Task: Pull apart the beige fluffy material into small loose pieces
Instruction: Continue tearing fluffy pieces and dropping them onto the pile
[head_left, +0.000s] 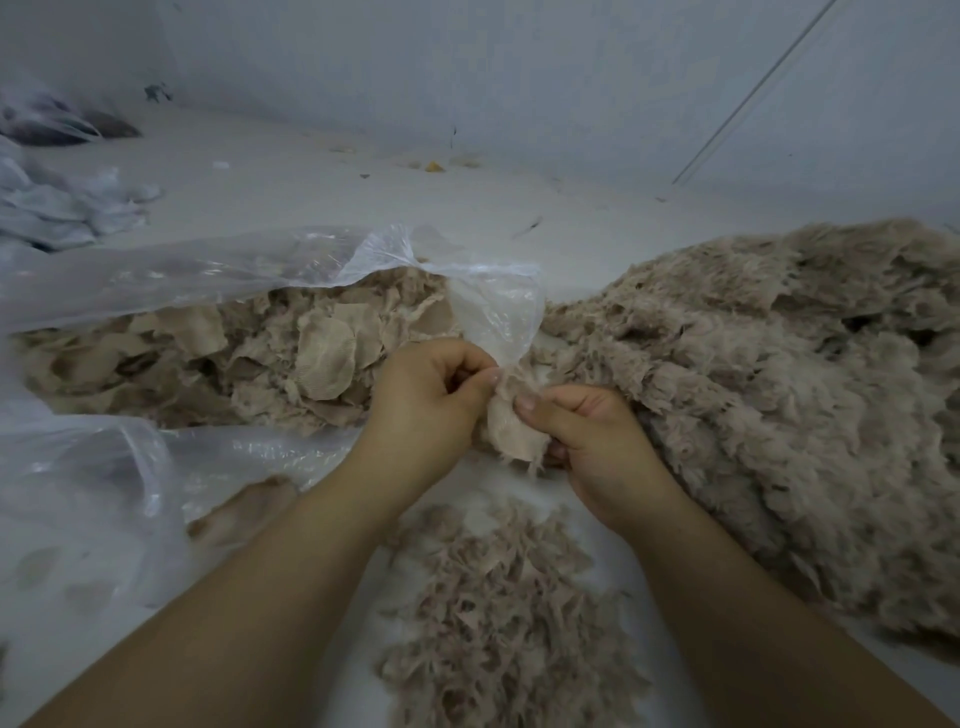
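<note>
Both hands pinch one beige scrap (514, 431), left hand (431, 395) high, right hand (582, 441) low; best tug short and sideways, dropping tufts onto the loose pile (498, 613).

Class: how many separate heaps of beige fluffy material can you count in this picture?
3: in the plastic bag at left, right of the hands, and nearest the camera. More may be hidden.

Beige fluffy scrap (511, 434), limp with frayed edges, hangs upright just left of the big fluffy heap (779, 374), touching it.
</note>
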